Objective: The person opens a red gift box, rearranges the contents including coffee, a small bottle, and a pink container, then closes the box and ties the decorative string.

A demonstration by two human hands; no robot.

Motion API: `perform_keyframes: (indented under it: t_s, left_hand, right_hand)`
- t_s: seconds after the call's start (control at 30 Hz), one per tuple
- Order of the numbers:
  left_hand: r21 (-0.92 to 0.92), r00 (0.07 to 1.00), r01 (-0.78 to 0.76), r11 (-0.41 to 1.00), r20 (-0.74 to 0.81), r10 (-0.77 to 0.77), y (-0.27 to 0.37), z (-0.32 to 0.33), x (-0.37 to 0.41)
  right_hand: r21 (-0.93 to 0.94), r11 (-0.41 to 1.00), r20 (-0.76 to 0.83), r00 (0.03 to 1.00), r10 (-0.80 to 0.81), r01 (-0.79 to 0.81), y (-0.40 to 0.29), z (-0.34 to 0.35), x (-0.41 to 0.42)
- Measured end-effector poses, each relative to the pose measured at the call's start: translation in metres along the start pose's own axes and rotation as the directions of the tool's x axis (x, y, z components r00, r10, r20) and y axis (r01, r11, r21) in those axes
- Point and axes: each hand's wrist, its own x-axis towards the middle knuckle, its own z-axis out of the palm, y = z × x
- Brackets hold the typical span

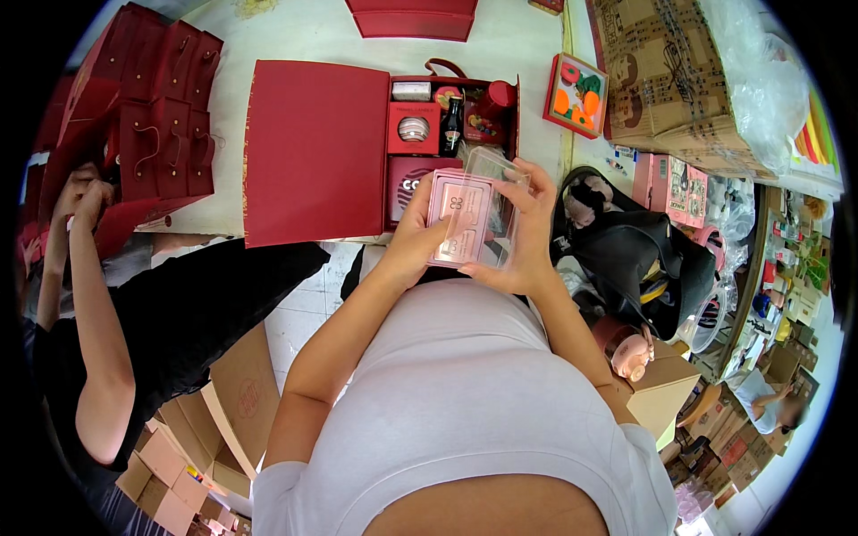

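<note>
My left hand (pixel 414 242) grips a small pink box (pixel 444 238) with two pale panels that bear writing. In my right hand (pixel 537 231) is a clear plastic cover (pixel 495 164), tilted and partly overlapping the pink box's right side. Just beyond both hands lies an open red gift box, its lid (pixel 318 154) folded out to the left. Its compartments hold a red candle box (pixel 413 128), a small dark bottle (pixel 453 127), a red-capped container (pixel 498 99), a white packet (pixel 411 91) and a dark red box (pixel 404 181) partly hidden by my left hand.
Stacked red boxes (pixel 161 134) stand at left, where a co-worker's hands (pixel 86 194) work. A tray of orange and green pieces (pixel 580 97), a large cardboard carton (pixel 670 80) and a black bag (pixel 637 254) are at right. Another red box (pixel 414 19) sits at the far edge.
</note>
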Motion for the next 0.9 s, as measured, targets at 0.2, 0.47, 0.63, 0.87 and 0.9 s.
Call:
perform_keyframes:
  t_s: [0.2, 0.47, 0.63, 0.87, 0.9]
  left_hand:
    - [-0.157, 1.0, -0.011, 0.987, -0.007, 0.01, -0.003, 0.001, 0.0]
    - [0.035, 0.991, 0.01, 0.999, -0.132, -0.005, 0.0, 0.003, -0.001]
    - [-0.213, 0.992, 0.105, 0.971, -0.047, -0.117, 0.007, 0.002, -0.002]
    - [0.002, 0.997, 0.023, 1.0, -0.073, -0.023, -0.001, -0.006, -0.003]
    - [0.011, 0.997, 0.025, 1.0, -0.069, -0.024, -0.001, -0.006, -0.003]
  right_hand:
    - [-0.089, 0.994, 0.027, 0.997, -0.068, 0.07, -0.007, -0.002, 0.003]
    - [-0.056, 0.994, 0.043, 0.995, -0.087, 0.09, -0.007, 0.002, 0.002]
    - [-0.044, 0.996, 0.056, 0.995, -0.081, 0.083, -0.004, 0.006, -0.003]
    - [-0.117, 0.992, 0.164, 0.986, -0.029, 0.049, -0.011, 0.006, 0.004]
    - [-0.115, 0.992, 0.164, 0.986, -0.037, 0.057, -0.01, 0.006, 0.004]
